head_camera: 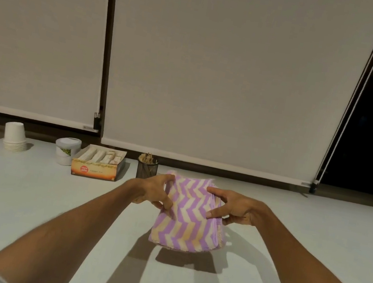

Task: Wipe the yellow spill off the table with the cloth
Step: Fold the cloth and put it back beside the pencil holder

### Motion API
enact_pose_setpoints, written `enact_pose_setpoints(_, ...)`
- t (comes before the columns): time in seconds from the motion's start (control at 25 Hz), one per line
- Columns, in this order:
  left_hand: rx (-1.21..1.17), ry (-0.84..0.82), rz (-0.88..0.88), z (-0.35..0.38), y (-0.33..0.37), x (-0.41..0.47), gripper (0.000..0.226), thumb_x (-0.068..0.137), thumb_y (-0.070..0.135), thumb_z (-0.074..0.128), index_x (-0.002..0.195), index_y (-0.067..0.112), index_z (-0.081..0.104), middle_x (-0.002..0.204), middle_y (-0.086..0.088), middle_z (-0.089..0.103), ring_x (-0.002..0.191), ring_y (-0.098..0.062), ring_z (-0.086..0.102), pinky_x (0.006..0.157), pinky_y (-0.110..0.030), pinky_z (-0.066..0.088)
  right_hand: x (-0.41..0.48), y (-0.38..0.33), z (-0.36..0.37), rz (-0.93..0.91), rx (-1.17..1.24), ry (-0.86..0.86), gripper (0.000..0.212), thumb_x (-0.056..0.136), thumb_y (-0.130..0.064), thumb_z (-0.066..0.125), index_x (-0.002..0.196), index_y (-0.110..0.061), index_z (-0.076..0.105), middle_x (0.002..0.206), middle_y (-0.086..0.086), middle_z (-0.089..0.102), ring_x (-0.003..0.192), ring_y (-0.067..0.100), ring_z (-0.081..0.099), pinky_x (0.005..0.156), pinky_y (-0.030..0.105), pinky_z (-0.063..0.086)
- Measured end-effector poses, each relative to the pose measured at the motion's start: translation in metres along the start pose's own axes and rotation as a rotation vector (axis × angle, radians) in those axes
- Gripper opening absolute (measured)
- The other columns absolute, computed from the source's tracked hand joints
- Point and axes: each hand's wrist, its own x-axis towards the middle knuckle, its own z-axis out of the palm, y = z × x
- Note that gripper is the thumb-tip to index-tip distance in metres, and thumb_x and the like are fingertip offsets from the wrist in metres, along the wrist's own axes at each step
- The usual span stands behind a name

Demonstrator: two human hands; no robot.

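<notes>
Centre frame: your left hand (155, 192) and right hand (231, 208) hold one folded cloth (188, 216), purple, cream and peach zigzag, lifted off the pale table (20, 199). Each hand pinches a side edge, thumb in front, fingers curled behind. The cloth's shadow falls just below it.

Left of centre, at the table's far edge: one stack of white paper cups (14, 139), one white lidded tub (66, 150), one open carton of sachets (99, 163) with a red round logo, its print too small to read, one mesh holder of wooden sticks (147, 167).

No yellow spill shows.
</notes>
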Motion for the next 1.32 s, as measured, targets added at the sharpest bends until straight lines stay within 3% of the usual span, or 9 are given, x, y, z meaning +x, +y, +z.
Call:
enact_pose_setpoints(0.2, 0.044, 0.012, -0.071, -0.005, -0.004, 0.089, 0.093, 0.075, -0.005, 0.073, 0.148, 0.02, 0.021, 0.125, 0.0, 0.038, 0.117, -0.025, 0.05, 0.091, -0.039, 0.054, 0.081, 0.014, -0.04, 0.048, 0.003, -0.019, 0.083, 0.077, -0.003, 0.077, 0.145, -0.024, 0.034, 0.12, 0.004, 0.051, 0.108, 0.025, 0.056, 0.086, 0.035, 0.053)
enact_pose_setpoints(0.4, 0.02, 0.036, -0.12, -0.018, -0.01, 0.164, 0.101, 0.075, -0.007, 0.071, 0.152, 0.022, 0.012, 0.142, -0.007, 0.036, 0.109, -0.023, 0.051, 0.063, -0.024, 0.058, 0.158, 0.028, -0.072, 0.059, 0.038, -0.011, 0.086, 0.075, -0.002, 0.078, 0.145, -0.024, 0.034, 0.127, 0.007, 0.049, 0.113, 0.028, 0.054, 0.078, 0.032, 0.056)
enact_pose_setpoints(0.52, 0.023, 0.065, -0.133, -0.024, -0.02, 0.199, 0.103, 0.074, -0.009, 0.071, 0.152, 0.023, 0.012, 0.13, -0.003, 0.039, 0.101, -0.02, 0.053, 0.057, -0.022, 0.058, 0.194, 0.036, -0.084, 0.059, 0.017, -0.008, 0.085, 0.074, -0.005, 0.08, 0.143, -0.025, 0.034, 0.13, 0.007, 0.048, 0.117, 0.028, 0.053, 0.078, 0.032, 0.056)
enact_pose_setpoints(0.72, 0.251, 0.158, -0.152, -0.025, -0.048, 0.242, 0.089, 0.07, 0.009, 0.079, 0.142, 0.019, 0.029, 0.133, -0.004, 0.044, 0.124, -0.027, 0.048, 0.087, -0.031, 0.053, 0.227, 0.043, -0.091, 0.041, -0.136, -0.035, 0.077, 0.076, -0.007, 0.079, 0.134, -0.026, 0.033, 0.116, -0.002, 0.052, 0.1, 0.018, 0.057, 0.08, 0.032, 0.056)
enact_pose_setpoints(0.88, 0.758, 0.391, -0.142, -0.011, -0.072, 0.259, 0.054, 0.081, 0.04, 0.064, 0.129, 0.021, 0.051, 0.144, -0.006, 0.038, 0.137, -0.033, 0.032, 0.106, -0.048, 0.034, 0.234, 0.049, -0.081, -0.082, -0.431, 0.103, 0.08, 0.074, -0.025, 0.081, 0.139, -0.02, 0.034, 0.152, 0.005, 0.034, 0.13, 0.025, 0.045, 0.108, 0.046, 0.043)
enact_pose_setpoints(1.04, 0.799, 0.443, -0.026, 0.017, -0.081, 0.254, 0.041, 0.094, 0.033, 0.043, 0.129, 0.013, 0.05, 0.142, -0.008, 0.046, 0.128, -0.029, 0.043, 0.105, -0.048, 0.035, 0.237, 0.051, -0.043, -0.172, -0.846, 0.251, 0.074, 0.09, -0.065, 0.037, 0.15, -0.024, 0.023, 0.163, 0.0, 0.009, 0.149, 0.027, 0.013, 0.118, 0.051, 0.015)
enact_pose_setpoints(1.16, 0.794, 0.347, -0.075, 0.029, -0.097, 0.253, 0.058, 0.098, 0.047, 0.023, 0.146, 0.015, 0.027, 0.158, -0.008, 0.026, 0.144, -0.029, 0.025, 0.117, -0.056, 0.017, 0.249, 0.075, -0.022, -0.18, -0.915, 0.261, 0.12, 0.051, -0.089, -0.02, 0.153, -0.03, 0.008, 0.164, -0.002, 0.002, 0.151, 0.025, 0.004, 0.118, 0.052, 0.005)
enact_pose_setpoints(1.24, 0.818, 0.345, -0.09, 0.029, -0.103, 0.249, 0.062, 0.097, 0.052, 0.018, 0.151, 0.02, 0.016, 0.162, -0.006, 0.014, 0.149, -0.03, 0.013, 0.118, -0.057, 0.006, 0.253, 0.084, -0.021, -0.145, -0.887, 0.331, 0.13, 0.04, -0.088, -0.027, 0.153, -0.03, 0.003, 0.164, -0.002, -0.001, 0.151, 0.027, 0.001, 0.118, 0.054, 0.001)
enact_pose_setpoints(1.32, 0.852, 0.4, -0.058, 0.027, -0.1, 0.238, 0.06, 0.097, 0.051, 0.021, 0.148, 0.019, 0.024, 0.158, -0.008, 0.025, 0.147, -0.03, 0.02, 0.118, -0.056, 0.007, 0.245, 0.078, -0.016, -0.114, -0.845, 0.411, 0.123, 0.05, -0.085, -0.024, 0.152, -0.025, 0.008, 0.164, 0.0, 0.005, 0.15, 0.028, 0.005, 0.118, 0.054, 0.003)
